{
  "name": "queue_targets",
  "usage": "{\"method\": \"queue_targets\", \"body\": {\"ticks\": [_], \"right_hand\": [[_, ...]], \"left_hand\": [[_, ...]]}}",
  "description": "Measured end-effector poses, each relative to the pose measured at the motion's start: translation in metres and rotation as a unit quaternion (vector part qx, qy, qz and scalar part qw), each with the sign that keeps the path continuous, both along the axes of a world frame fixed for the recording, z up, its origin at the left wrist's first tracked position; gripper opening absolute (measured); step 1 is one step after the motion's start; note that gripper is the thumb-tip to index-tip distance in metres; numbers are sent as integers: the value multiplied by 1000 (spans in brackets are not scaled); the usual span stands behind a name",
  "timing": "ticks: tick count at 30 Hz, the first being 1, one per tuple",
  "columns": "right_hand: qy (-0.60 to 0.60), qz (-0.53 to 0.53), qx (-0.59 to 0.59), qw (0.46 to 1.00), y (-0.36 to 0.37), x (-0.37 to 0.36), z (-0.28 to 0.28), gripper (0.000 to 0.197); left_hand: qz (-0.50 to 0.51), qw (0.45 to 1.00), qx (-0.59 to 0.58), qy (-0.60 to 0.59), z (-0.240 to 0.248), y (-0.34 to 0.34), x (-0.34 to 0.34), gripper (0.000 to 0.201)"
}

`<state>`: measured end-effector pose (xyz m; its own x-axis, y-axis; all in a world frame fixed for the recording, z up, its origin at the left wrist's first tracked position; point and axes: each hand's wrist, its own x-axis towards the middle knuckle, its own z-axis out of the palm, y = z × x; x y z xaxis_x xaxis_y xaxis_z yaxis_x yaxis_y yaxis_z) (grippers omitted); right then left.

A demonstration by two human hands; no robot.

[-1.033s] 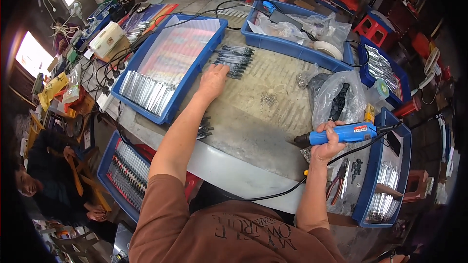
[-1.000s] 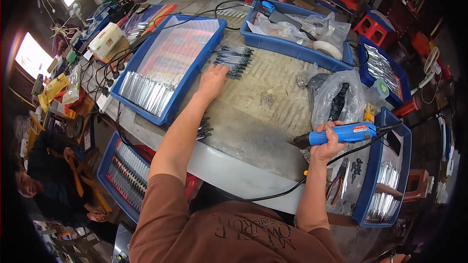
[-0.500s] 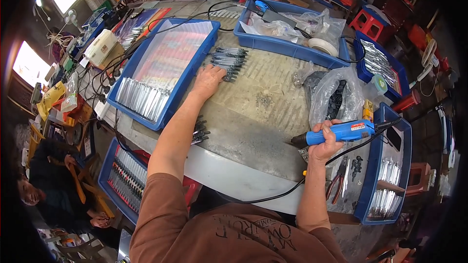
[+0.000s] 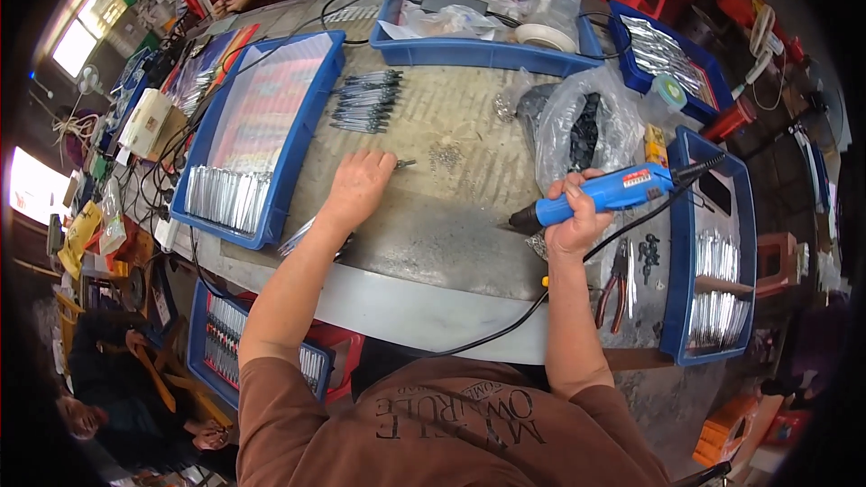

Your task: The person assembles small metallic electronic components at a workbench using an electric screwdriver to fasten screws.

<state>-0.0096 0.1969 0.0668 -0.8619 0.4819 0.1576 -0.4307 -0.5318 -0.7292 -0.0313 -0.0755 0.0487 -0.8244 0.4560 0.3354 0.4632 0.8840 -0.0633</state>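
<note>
The left hand [image 4: 359,185] pinches a slim piece [image 4: 407,163], roughly parallel to the worktop's [image 4: 433,308] front edge, tip toward the blue electric screwdriver [image 4: 600,197] gripped by the right hand [image 4: 577,227].

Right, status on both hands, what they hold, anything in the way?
Left hand: closed on slim dark-tipped piece, mostly hidden. Right hand: gripping blue power tool, nose pointing left. Small loose parts just right of the piece, possibly in the way.
</note>
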Motion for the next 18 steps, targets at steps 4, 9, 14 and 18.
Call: {"method": "queue_targets", "body": {"ticks": [4, 9, 14, 18], "right_hand": [[-1, 7, 5, 1000, -1, 1, 2, 34], [-3, 2, -6, 1000, 1, 1, 3, 34], [1, -1, 6, 1000, 3, 0, 0, 34], [1, 1, -6, 1000, 1, 0, 2, 33]], "left_hand": [[78, 996, -41, -33, -13, -8, 12, 12], [109, 991, 2, -82, -15, -10, 13, 14], [-36, 997, 69, -4, -15, 34, 12, 27], [-39, 995, 80, -44, -13, 71, 10, 35]]}}
